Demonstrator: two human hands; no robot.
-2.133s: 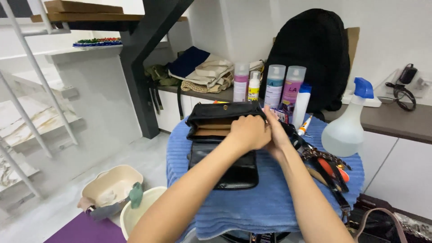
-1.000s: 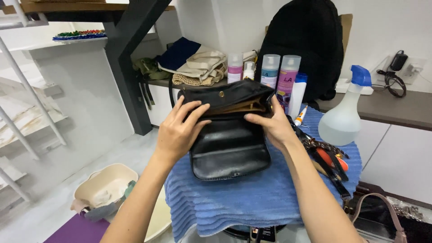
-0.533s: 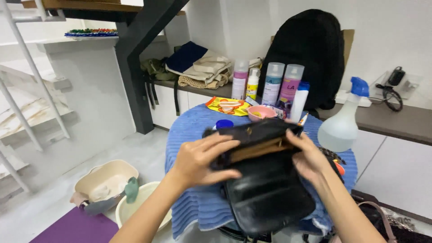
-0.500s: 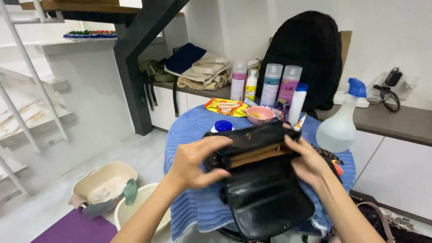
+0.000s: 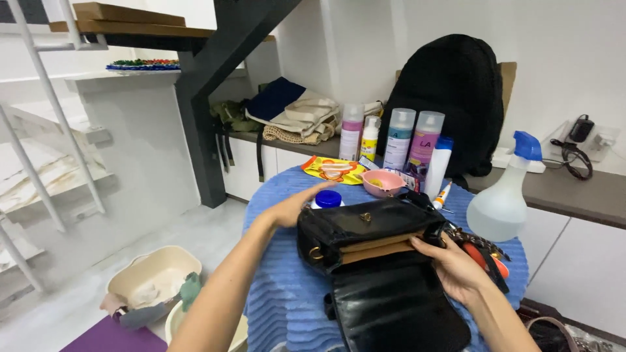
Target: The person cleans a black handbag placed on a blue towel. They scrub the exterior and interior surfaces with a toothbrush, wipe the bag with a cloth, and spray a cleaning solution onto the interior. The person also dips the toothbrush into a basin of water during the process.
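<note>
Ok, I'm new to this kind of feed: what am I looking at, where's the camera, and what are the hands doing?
There is no machine here: a person wears one camera on the head, looking down at their own bare hands. The right hand grips the edge of a black leather handbag lying with its flap open on a blue ribbed towel. The left hand is open, reaching past the bag near a blue-capped jar. Behind stand a pink bowl, several bottles, a spray bottle and a black backpack.

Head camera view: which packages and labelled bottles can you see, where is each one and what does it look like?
Yellow packet: flat, yellow and red, far edge of blue cloth.
Two tall bottles: clear caps, blue and purple labels, before black backpack.
Pink bottle: left of them.
Small yellow bottle: beside pink one.
White tube: blue cap, upright.
</note>
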